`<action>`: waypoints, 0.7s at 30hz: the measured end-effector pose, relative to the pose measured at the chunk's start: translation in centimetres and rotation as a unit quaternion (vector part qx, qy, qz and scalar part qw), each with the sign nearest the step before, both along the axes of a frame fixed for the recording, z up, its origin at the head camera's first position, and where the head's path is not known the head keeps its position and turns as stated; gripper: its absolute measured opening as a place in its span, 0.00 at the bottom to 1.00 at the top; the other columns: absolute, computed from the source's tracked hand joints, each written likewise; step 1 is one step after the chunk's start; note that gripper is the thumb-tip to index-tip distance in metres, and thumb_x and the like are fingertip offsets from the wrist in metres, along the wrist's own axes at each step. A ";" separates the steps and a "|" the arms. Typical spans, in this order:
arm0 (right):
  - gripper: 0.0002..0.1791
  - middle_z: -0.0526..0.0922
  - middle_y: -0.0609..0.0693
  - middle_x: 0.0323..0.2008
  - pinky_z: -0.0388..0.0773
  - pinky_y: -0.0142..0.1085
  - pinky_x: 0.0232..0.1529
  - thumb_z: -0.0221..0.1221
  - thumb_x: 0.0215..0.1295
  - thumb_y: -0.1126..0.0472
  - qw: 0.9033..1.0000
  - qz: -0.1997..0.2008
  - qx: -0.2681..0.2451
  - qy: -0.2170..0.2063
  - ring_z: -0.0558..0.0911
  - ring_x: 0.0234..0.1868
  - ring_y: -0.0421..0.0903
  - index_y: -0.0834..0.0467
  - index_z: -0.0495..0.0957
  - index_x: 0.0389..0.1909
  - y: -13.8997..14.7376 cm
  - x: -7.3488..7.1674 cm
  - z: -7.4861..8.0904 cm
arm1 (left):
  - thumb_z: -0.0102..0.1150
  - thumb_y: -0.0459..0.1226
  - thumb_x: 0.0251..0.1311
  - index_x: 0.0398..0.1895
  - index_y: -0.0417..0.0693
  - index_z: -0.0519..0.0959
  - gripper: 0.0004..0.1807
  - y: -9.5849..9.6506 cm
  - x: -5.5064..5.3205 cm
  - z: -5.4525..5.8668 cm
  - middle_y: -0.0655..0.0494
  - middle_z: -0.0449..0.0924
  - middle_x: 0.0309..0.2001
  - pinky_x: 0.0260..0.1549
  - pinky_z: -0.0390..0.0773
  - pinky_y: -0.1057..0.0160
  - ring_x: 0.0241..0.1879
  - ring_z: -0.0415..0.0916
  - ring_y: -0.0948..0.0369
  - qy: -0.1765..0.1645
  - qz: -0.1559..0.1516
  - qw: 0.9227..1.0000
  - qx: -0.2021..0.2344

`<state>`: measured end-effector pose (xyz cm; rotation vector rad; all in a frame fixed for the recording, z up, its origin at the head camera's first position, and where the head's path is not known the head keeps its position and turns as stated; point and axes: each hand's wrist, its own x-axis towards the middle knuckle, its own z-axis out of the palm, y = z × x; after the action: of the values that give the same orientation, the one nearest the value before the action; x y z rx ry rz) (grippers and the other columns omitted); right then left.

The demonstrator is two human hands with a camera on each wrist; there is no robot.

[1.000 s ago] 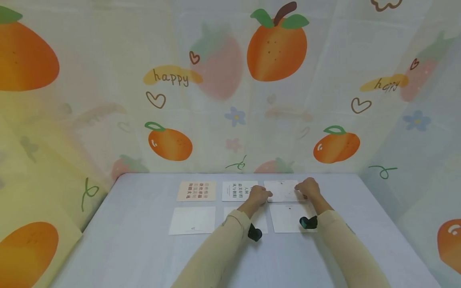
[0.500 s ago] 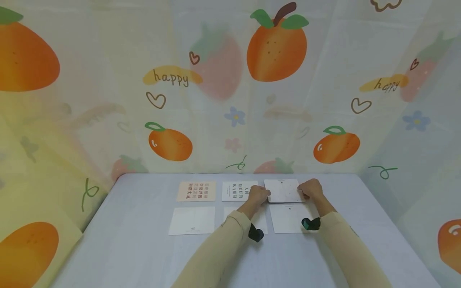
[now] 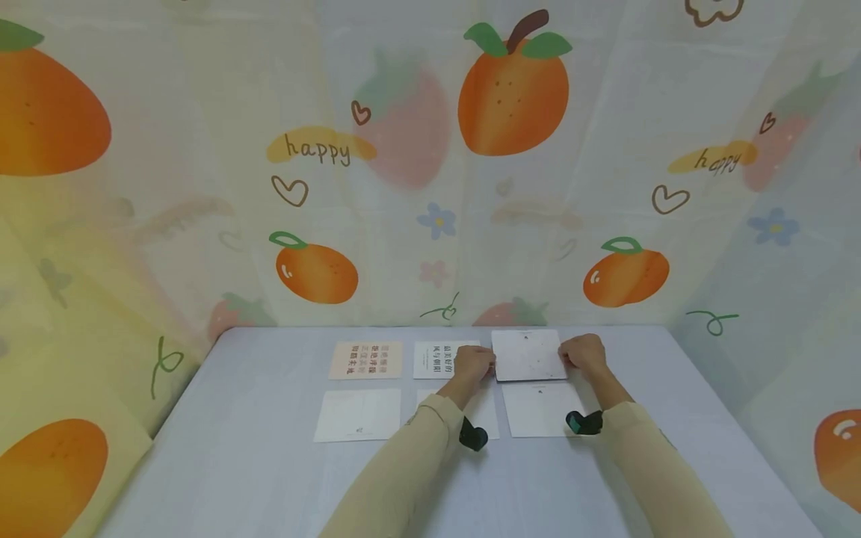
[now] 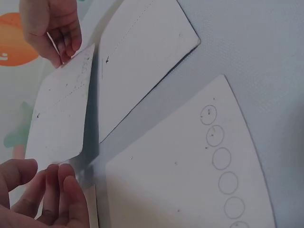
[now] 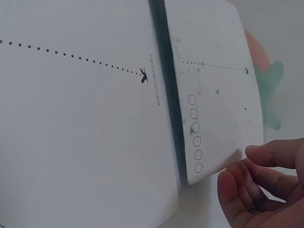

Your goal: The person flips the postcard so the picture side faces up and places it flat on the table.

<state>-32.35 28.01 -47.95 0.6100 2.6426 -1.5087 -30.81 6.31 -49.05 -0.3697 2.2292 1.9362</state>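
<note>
A white postcard point(image 3: 529, 355) at the back right of the table is held up at a tilt between both hands, its near edge casting a dark line below. My left hand point(image 3: 474, 364) grips its left edge; in the left wrist view the fingertips point(image 4: 53, 172) meet that edge, the thumb beside them. At the opposite edge, my right hand point(image 3: 584, 353) pinches the postcard between thumb and curled fingers point(image 5: 229, 184). The right wrist view shows small circles and a dotted line printed on this postcard point(image 5: 216, 90). Another white postcard point(image 3: 541, 411) lies flat just in front.
A cream card point(image 3: 366, 360) with printed characters lies at the back left, beside a white card point(image 3: 430, 360) with dark characters, partly behind my left hand. In front are a plain white card point(image 3: 359, 415) and one point(image 3: 486, 415) partly covered by my left arm. A fruit-print curtain point(image 3: 397, 246) hangs behind the table point(image 3: 222, 463).
The held postcard has risen off the table and tilted toward me. My right hand has shifted slightly right, my left hand slightly left. The cards lying flat stay where they were.
</note>
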 end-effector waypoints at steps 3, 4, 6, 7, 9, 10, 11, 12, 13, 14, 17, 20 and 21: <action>0.10 0.76 0.50 0.19 0.75 0.30 0.23 0.55 0.59 0.68 1.000 0.008 0.003 0.015 0.74 0.21 0.43 0.73 0.79 0.34 -0.1 0.1 0.0 | 0.60 0.27 0.53 0.39 0.33 0.84 0.10 -0.2 -0.2 -0.1 0.47 0.84 0.32 0.20 0.71 0.75 0.21 0.71 0.67 0.006 0.013 1.000 -0.006; 0.11 0.76 0.50 0.20 0.76 0.29 0.24 0.55 0.60 0.67 1.000 0.006 0.001 0.016 0.75 0.22 0.43 0.73 0.79 0.36 -0.1 0.2 0.0 | 0.61 0.27 0.52 0.38 0.34 0.84 0.10 -0.2 -0.3 -0.2 0.48 0.84 0.31 0.19 0.70 0.75 0.19 0.70 0.67 0.007 0.015 1.000 -0.012; 0.14 0.78 0.52 0.24 0.77 0.28 0.25 0.55 0.62 0.66 1.000 0.005 -0.004 0.016 0.76 0.23 0.42 0.74 0.79 0.42 -0.2 0.2 0.1 | 0.61 0.26 0.50 0.36 0.34 0.85 0.09 -0.3 -0.5 -0.3 0.49 0.84 0.27 0.16 0.67 0.75 0.16 0.68 0.67 0.013 0.019 1.000 -0.022; 0.15 0.79 0.53 0.25 0.78 0.27 0.25 0.55 0.63 0.66 1.000 0.006 -0.007 0.015 0.76 0.24 0.42 0.74 0.78 0.44 -0.2 0.3 0.1 | 0.61 0.26 0.50 0.35 0.34 0.85 0.09 -0.4 -0.5 -0.3 0.50 0.83 0.25 0.14 0.66 0.75 0.15 0.67 0.67 0.014 0.019 0.999 -0.027; 0.17 0.80 0.54 0.28 0.78 0.27 0.26 0.55 0.64 0.65 1.000 0.009 -0.010 0.010 0.76 0.25 0.42 0.74 0.77 0.48 -0.3 0.3 0.3 | 0.60 0.26 0.49 0.33 0.34 0.85 0.09 -0.5 -0.6 -0.3 0.53 0.80 0.21 0.12 0.64 0.74 0.13 0.65 0.67 0.012 0.018 0.999 -0.037; 0.17 0.80 0.54 0.28 0.78 0.26 0.27 0.55 0.65 0.65 1.000 0.009 -0.011 0.007 0.77 0.25 0.42 0.73 0.77 0.49 -0.3 0.3 0.3 | 0.59 0.26 0.49 0.33 0.34 0.85 0.09 -0.5 -0.7 -0.3 0.54 0.79 0.19 0.12 0.64 0.74 0.12 0.65 0.67 0.009 0.017 0.999 -0.040; 0.17 0.80 0.55 0.29 0.78 0.26 0.27 0.55 0.65 0.65 1.000 0.012 -0.012 0.005 0.77 0.26 0.42 0.73 0.77 0.50 -0.3 0.3 0.3 | 0.59 0.26 0.49 0.33 0.34 0.85 0.08 -0.6 -0.7 -0.3 0.55 0.77 0.17 0.11 0.63 0.74 0.12 0.64 0.67 0.008 0.016 0.999 -0.045; 0.18 0.80 0.55 0.29 0.79 0.26 0.27 0.55 0.65 0.65 1.000 0.013 -0.013 0.004 0.77 0.26 0.42 0.73 0.77 0.50 -0.4 0.4 0.4 | 0.59 0.27 0.50 0.33 0.34 0.85 0.08 -0.6 -0.7 -0.3 0.56 0.75 0.16 0.12 0.63 0.73 0.12 0.65 0.67 0.004 0.014 0.999 -0.048; 0.18 0.81 0.55 0.30 0.79 0.26 0.27 0.55 0.66 0.64 1.000 0.015 -0.015 0.003 0.77 0.26 0.42 0.73 0.77 0.50 -0.4 0.4 0.5 | 0.59 0.27 0.50 0.33 0.35 0.85 0.08 -0.7 -0.7 -0.2 0.58 0.74 0.16 0.12 0.64 0.73 0.12 0.65 0.67 0.003 0.013 0.999 -0.053; 0.18 0.81 0.54 0.30 0.79 0.26 0.28 0.55 0.66 0.64 1.000 0.016 -0.017 0.003 0.77 0.26 0.42 0.73 0.76 0.51 -0.4 0.4 0.5 | 0.59 0.28 0.51 0.33 0.35 0.85 0.08 -0.7 -0.7 -0.2 0.58 0.73 0.15 0.13 0.64 0.73 0.13 0.65 0.66 0.005 0.011 0.998 -0.056; 0.17 0.81 0.53 0.29 0.79 0.26 0.28 0.55 0.66 0.64 0.999 0.015 -0.030 0.007 0.77 0.25 0.42 0.73 0.77 0.50 -0.3 0.4 0.7 | 0.59 0.29 0.53 0.35 0.34 0.85 0.09 -0.8 -0.7 -0.1 0.58 0.73 0.15 0.15 0.65 0.73 0.14 0.65 0.66 0.006 0.007 0.999 -0.036; 0.17 0.80 0.52 0.27 0.80 0.26 0.27 0.55 0.66 0.64 0.999 0.017 -0.046 0.016 0.78 0.24 0.41 0.74 0.76 0.49 -0.2 0.5 0.8 | 0.58 0.30 0.56 0.39 0.33 0.84 0.10 -1.0 -0.7 0.0 0.57 0.74 0.18 0.16 0.66 0.74 0.16 0.66 0.67 0.000 0.001 1.000 0.004; 0.17 0.80 0.51 0.27 0.80 0.25 0.27 0.55 0.66 0.64 0.998 0.018 -0.050 0.017 0.78 0.24 0.40 0.74 0.76 0.48 -0.1 0.5 0.8 | 0.58 0.30 0.56 0.41 0.33 0.83 0.11 -1.0 -0.8 0.0 0.57 0.74 0.19 0.17 0.66 0.74 0.17 0.66 0.67 -0.005 0.000 1.000 0.022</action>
<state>-31.88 27.86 -47.11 0.5328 2.5681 -1.6447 -31.60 5.30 -49.07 -0.3720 2.1771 1.9738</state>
